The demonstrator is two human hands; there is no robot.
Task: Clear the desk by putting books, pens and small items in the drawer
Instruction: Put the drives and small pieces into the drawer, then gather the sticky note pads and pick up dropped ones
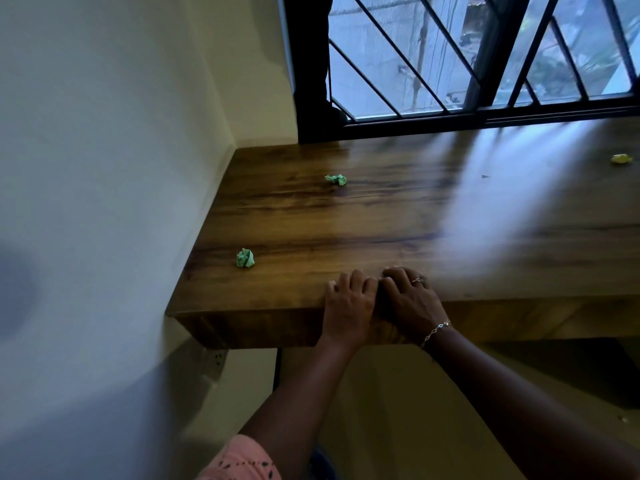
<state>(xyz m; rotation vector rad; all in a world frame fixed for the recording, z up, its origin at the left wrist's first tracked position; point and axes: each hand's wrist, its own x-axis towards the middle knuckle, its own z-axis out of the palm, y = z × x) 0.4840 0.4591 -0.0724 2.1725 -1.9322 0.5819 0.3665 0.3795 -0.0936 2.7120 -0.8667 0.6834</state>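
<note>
Head view.

1. Desk point(398, 220): dark wood-grain top, set into a corner, wall at 9 o'clock and window at 12 o'clock. A wooden front panel point(256, 327) runs under its near edge; no gap shows between the two.
2. Left hand point(348, 301): draped over the desk's near edge at 6 o'clock of the top. The fingers are bent and a little spread, tips on the wood, holding nothing.
3. Right hand point(414, 301): touching the left hand at its 3 o'clock, on the same edge. The fingers are folded tighter, knuckles up; whether anything lies beneath them cannot be told. It wears a ring point(417, 280), with a chain bracelet point(437, 331) at the wrist.
4. Near green paper ball point(246, 258): crumpled, on the desktop at 10 o'clock of the hands, close to the left side edge.
5. Far green paper ball point(336, 179): crumpled, on the desktop at 12 o'clock of the left hand, well apart from it.
6. Yellow crumpled item point(620, 158): on the desktop at 2 o'clock, at the frame's right edge.
7. Window point(485, 57): dark frame, diagonal bars.
8. Wall socket point(217, 360): below the desk at 7 o'clock.
9. Pink patterned sleeve point(239, 460): on the left arm, at the bottom edge.
</note>
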